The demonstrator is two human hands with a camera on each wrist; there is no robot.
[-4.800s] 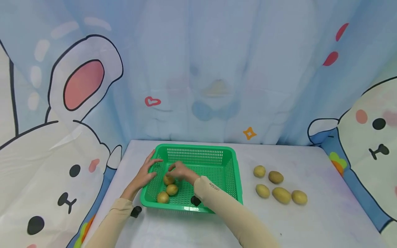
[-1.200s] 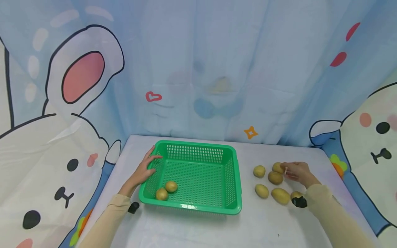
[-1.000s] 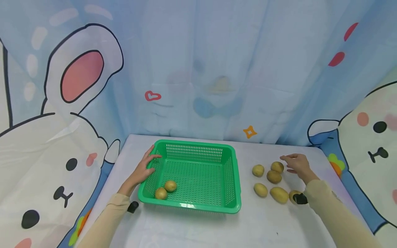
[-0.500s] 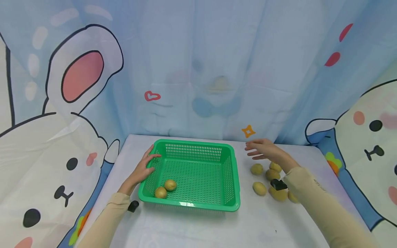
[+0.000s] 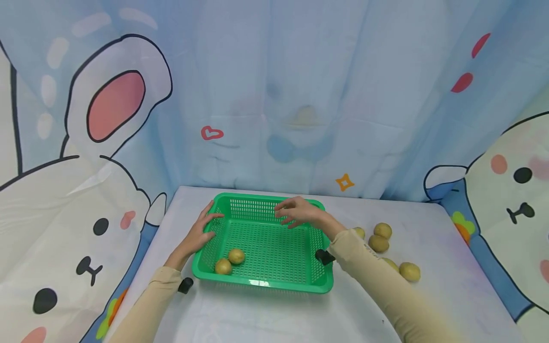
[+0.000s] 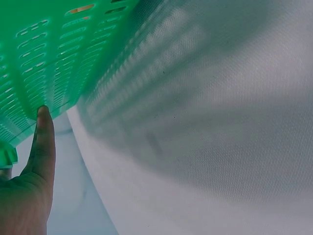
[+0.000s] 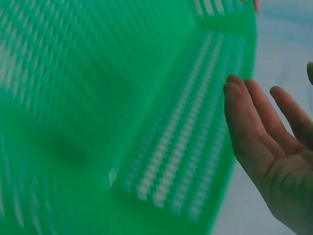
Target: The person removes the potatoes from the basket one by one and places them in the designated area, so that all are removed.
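A green plastic basket [image 5: 274, 286] stands on the white table, and two potatoes [image 5: 236, 256] lie in its front left corner. My left hand [image 5: 198, 235] grips the basket's left rim, with fingers reaching over the edge. One finger [image 6: 45, 142] lies against the outer mesh wall in the left wrist view. Above the back right part of the basket hovers my right hand [image 5: 298, 212], empty, its fingers loosely spread. The right wrist view shows that right hand [image 7: 269, 132] palm up to the camera, overlapping the basket wall.
Several more potatoes [image 5: 410, 272] lie on the table right of the basket, partly covered by my right sleeve [image 5: 377, 276]. A blue cartoon curtain [image 5: 300, 143] hangs behind the table [image 5: 429, 228]. Black wrist cameras [image 5: 186, 285] sit under both wrists.
Earlier, my right hand held a third potato in the basket; that potato now lies in the right-hand group. The hand let go and swung left over the basket. My left hand stays on the rim.
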